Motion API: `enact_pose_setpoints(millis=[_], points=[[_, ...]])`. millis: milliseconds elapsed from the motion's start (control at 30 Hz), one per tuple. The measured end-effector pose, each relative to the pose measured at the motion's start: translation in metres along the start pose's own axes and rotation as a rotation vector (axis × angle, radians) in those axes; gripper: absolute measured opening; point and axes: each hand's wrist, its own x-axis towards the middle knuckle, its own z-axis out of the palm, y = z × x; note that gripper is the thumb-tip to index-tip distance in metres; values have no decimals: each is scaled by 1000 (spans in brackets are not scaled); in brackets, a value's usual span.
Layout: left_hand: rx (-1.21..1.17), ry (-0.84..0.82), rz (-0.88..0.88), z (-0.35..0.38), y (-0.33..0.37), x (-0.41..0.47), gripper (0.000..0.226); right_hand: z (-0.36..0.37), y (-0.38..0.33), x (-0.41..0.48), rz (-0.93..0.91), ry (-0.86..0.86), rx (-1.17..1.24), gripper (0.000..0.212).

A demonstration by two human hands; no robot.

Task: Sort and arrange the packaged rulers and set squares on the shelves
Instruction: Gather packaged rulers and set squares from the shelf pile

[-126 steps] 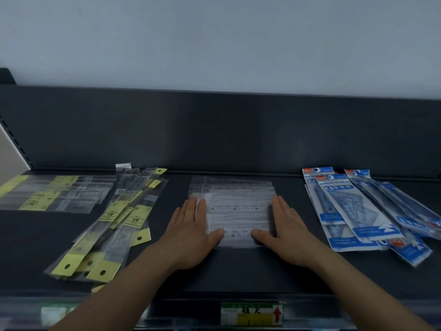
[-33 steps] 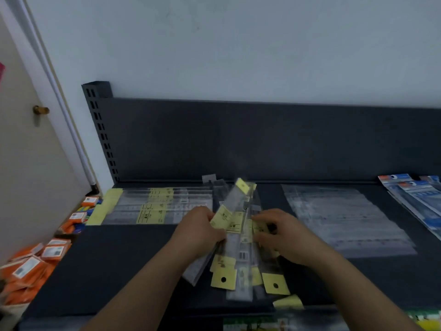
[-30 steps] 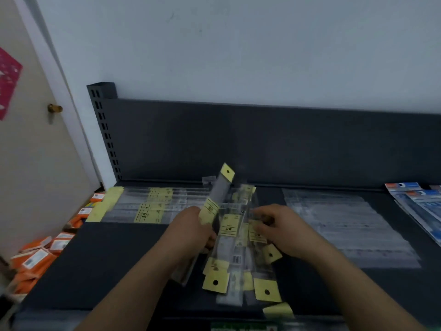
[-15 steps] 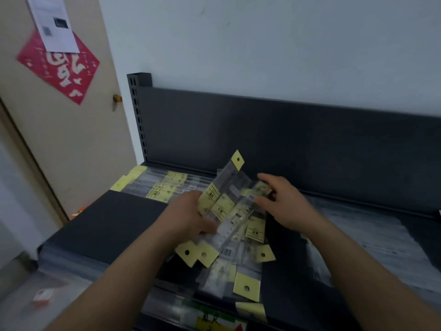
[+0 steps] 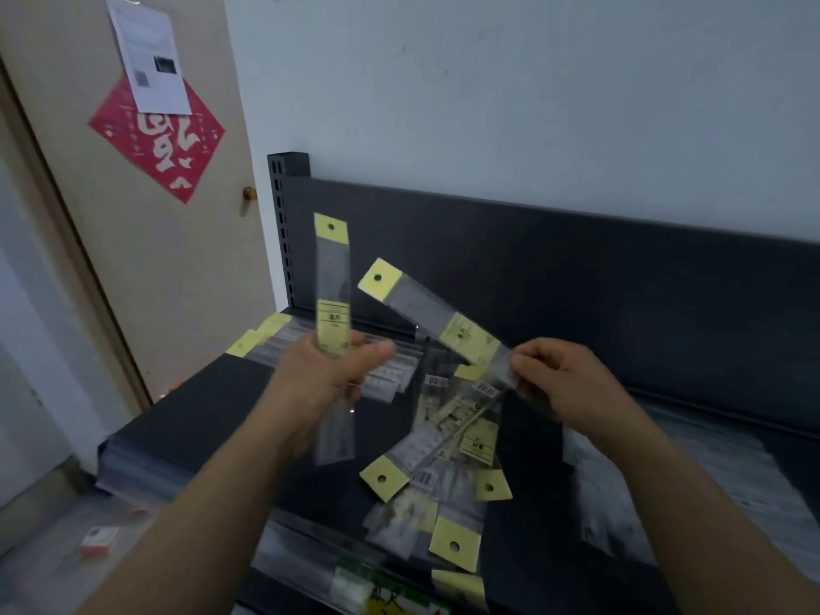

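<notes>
My left hand grips a clear packaged ruler with yellow tabs, held upright above the dark shelf. My right hand pinches the end of a second yellow-tabbed ruler pack, which slants up to the left. Below and between my hands a loose pile of the same ruler packs lies fanned out on the shelf. A neat row of yellow-tabbed packs lies flat at the shelf's back left. Clear flat packs cover the shelf to the right.
The shelf's dark back panel rises behind the packs, with a slotted upright post at its left end. A beige door with a red paper decoration stands to the left. A small orange item lies on the floor.
Both hands have lifted off the pile, each raising one yellow-tabbed ruler pack and drawing the two apart. The view has swung further left toward the door.
</notes>
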Motion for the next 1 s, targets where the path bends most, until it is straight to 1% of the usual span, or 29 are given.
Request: enact_pose_setpoints(millis=[67, 133, 200, 233, 267, 333, 367, 433, 467, 533, 567, 600, 700, 767, 833, 867, 900, 933, 967, 1000], points=[[15, 11, 15, 22, -9, -8, 45, 16, -12, -6, 38, -91, 150, 18], [0, 10, 25, 45, -17, -11, 29, 34, -20, -11, 72, -229, 278, 20], [-46, 28, 24, 55, -20, -11, 15, 42, -20, -15, 73, -295, 285, 21], [-66, 36, 18, 54, -20, -9, 15, 41, -16, -13, 43, -269, 213, 21], [-75, 37, 7, 51, -19, -9, 18, 37, -10, -10, -1, -196, 69, 21], [-38, 26, -11, 38, -17, -7, 21, 27, 5, -1, -69, -30, -295, 24], [9, 17, -29, 30, -16, -6, 20, 23, 11, 2, -74, -1, -395, 27], [183, -21, -95, 20, -14, -8, 19, 20, 24, 6, -60, -36, -473, 30], [370, -54, -114, 17, -13, -9, 22, 21, 28, 7, -58, -70, -501, 30], [793, -154, -116, 17, -17, -12, 35, 25, 35, 7, -56, -127, -549, 31], [921, -199, -116, 20, -19, -14, 39, 27, 37, 6, -62, -149, -567, 31], [970, -230, -125, 22, -20, -16, 40, 27, 38, 6, -66, -162, -578, 31], [968, -247, -130, 24, -21, -15, 37, 26, 39, 5, -89, -138, -544, 30], [948, -236, -106, 21, -18, -14, 33, 23, 37, 5, -114, -116, -517, 39], [904, -230, -74, 17, -10, -15, 29, 18, 35, 6, -144, -149, -546, 50], [854, -228, -61, 14, -6, -15, 27, 16, 34, 7, -151, -172, -573, 47], [789, -218, -49, 11, -2, -14, 25, 14, 32, 7, -162, -183, -594, 36], [721, -197, -32, 8, 1, -13, 24, 13, 30, 6, -160, -174, -594, 22], [657, -172, -14, 6, 4, -12, 22, 12, 27, 6, -158, -144, -572, 12], [606, -156, -3, 4, 5, -11, 21, 10, 26, 5, -165, -103, -536, 14]])
